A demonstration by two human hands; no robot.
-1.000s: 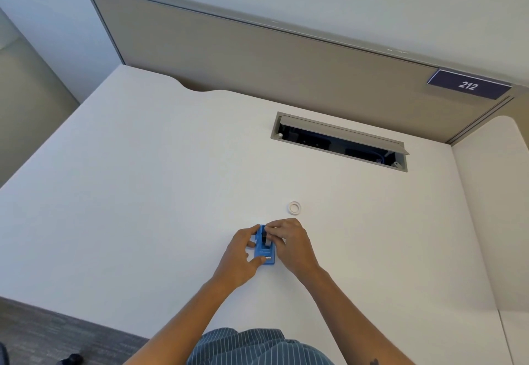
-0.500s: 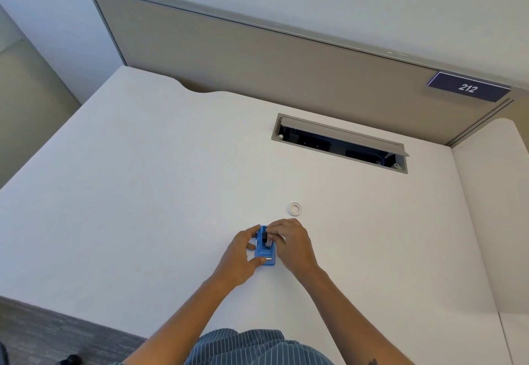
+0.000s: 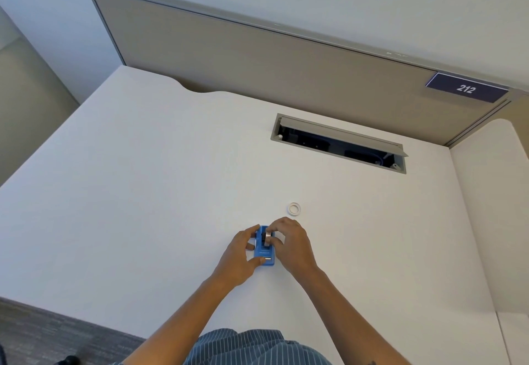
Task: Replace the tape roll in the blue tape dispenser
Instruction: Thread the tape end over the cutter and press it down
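We look down on a broad white rectangular desk (image 3: 143, 192), and behind it stands a tall beige fabric divider panel in a grey metal frame (image 3: 257, 64). At the panel's right end sits a dark purple nameplate reading 212 (image 3: 466, 88). Set into the desk's far side we see a long grey cable hatch with its lid propped open (image 3: 339, 142), dark inside.

Down at the near edge, a blue pinstriped shirt (image 3: 252, 347) fills the bottom of our view, and two bare forearms reach out over the desk.

Now the action: the left hand (image 3: 239, 258) braces the small blue plastic tape dispenser (image 3: 264, 254), thumb against its near end and fingers curled along its left side. The dispenser sits flat on the desk, in the middle of the near half. The right hand (image 3: 292, 245) wraps its right side, fingertips pinched on a small silvery roll of tape (image 3: 268, 238) sitting in the dispenser's top slot. Whether that roll is fully seated, we cannot tell.

And just beyond the right hand, apart from it, a small white ring-shaped tape core (image 3: 294, 209) lies flat on the desk.
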